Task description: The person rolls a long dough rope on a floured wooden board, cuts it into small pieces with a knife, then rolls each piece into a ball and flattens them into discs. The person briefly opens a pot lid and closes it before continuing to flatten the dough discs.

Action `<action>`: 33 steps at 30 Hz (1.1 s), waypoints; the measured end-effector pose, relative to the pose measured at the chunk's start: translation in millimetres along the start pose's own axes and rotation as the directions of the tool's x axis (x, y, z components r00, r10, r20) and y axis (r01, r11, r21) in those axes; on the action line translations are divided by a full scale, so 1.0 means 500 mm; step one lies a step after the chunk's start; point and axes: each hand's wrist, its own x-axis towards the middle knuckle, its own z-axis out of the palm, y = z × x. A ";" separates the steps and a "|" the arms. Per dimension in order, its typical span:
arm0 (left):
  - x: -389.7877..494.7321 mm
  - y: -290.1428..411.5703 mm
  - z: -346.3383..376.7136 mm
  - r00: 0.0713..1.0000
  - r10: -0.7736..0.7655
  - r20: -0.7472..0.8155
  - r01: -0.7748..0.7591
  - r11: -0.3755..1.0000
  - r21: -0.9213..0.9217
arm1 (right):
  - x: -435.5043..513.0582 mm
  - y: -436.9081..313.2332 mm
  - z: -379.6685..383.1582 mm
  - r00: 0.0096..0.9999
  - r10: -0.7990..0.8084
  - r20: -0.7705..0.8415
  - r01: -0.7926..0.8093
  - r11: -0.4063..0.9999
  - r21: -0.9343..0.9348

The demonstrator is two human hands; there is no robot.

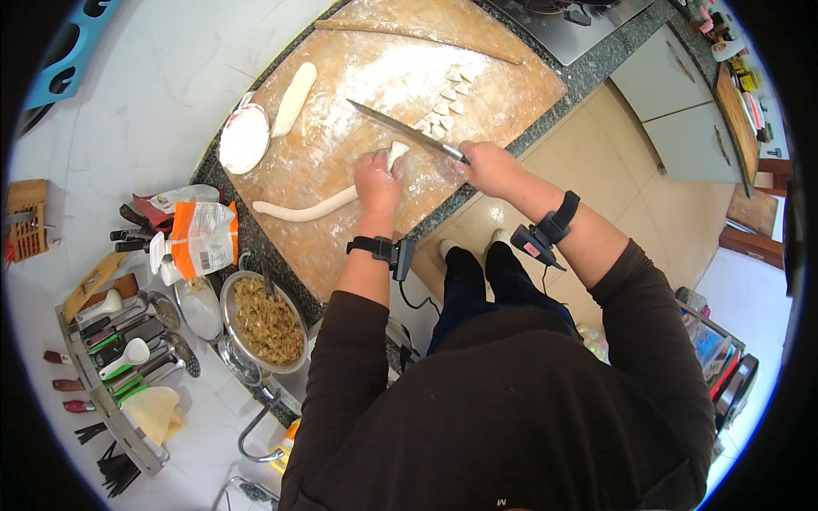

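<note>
My left hand (379, 179) grips a long dough rope (313, 209) near its right end, whose cut tip shows past my fingers. In my right hand (480, 166) is the handle of a kitchen knife (397, 125), its blade pointing up and left just beyond that tip. Several small cut dough pieces (443, 108) lie past the blade on the floured wooden board (287, 255). A thicker dough log (294, 99) rests at the board's left, beside a white bowl or tub (245, 139) of what looks like flour.
A wooden rolling pin (418, 38) crosses the board's far part. Left of the board are a metal bowl of chopped filling (268, 319), an orange and white bag (206, 239) and a rack of utensils (115, 383). A stove (569, 32) stands at the far right of the counter.
</note>
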 end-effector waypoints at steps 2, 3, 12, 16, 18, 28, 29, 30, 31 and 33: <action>0.014 0.008 0.016 1.000 0.003 -0.025 -0.004 1.000 -0.029 | 0.016 0.008 -0.015 0.999 0.006 -0.050 -0.007 1.000 -0.020; 0.020 0.009 0.020 1.000 -0.005 -0.016 0.005 0.999 -0.042 | 0.019 0.009 -0.020 0.998 -0.015 -0.064 0.015 1.000 -0.004; 0.034 -0.002 0.015 0.991 0.021 -0.130 -0.026 0.999 -0.038 | -0.040 -0.040 -0.030 0.999 -0.030 0.023 0.030 1.000 0.004; 0.038 -0.009 0.014 0.995 -0.009 -0.098 0.016 0.998 0.068 | -0.029 -0.052 -0.028 0.998 -0.051 0.049 0.052 0.998 -0.021; 0.039 -0.013 0.014 0.996 -0.034 -0.079 0.039 0.997 0.062 | -0.018 -0.058 -0.023 0.997 -0.047 0.064 0.049 0.998 -0.027; 0.036 -0.031 -0.004 0.999 -0.036 -0.020 0.036 0.999 -0.011 | 0.038 -0.066 -0.002 0.989 -0.010 0.151 0.020 0.998 -0.065; 0.029 -0.033 -0.013 0.999 -0.051 0.000 0.051 0.998 -0.022 | 0.042 -0.063 -0.001 0.988 -0.007 0.151 0.017 0.998 -0.068; 0.023 -0.034 -0.021 0.998 -0.065 0.021 0.065 0.997 -0.033 | 0.044 -0.060 -0.001 0.989 0.002 0.150 0.009 0.997 -0.072; 0.019 -0.035 -0.027 0.999 -0.040 0.018 0.041 0.999 -0.029 | 0.044 -0.056 -0.002 0.993 -0.016 0.116 0.020 0.999 -0.032; 0.008 -0.037 -0.038 1.000 -0.001 0.024 0.002 1.000 -0.018 | 0.038 -0.055 -0.005 0.998 -0.016 0.059 0.014 0.999 0.038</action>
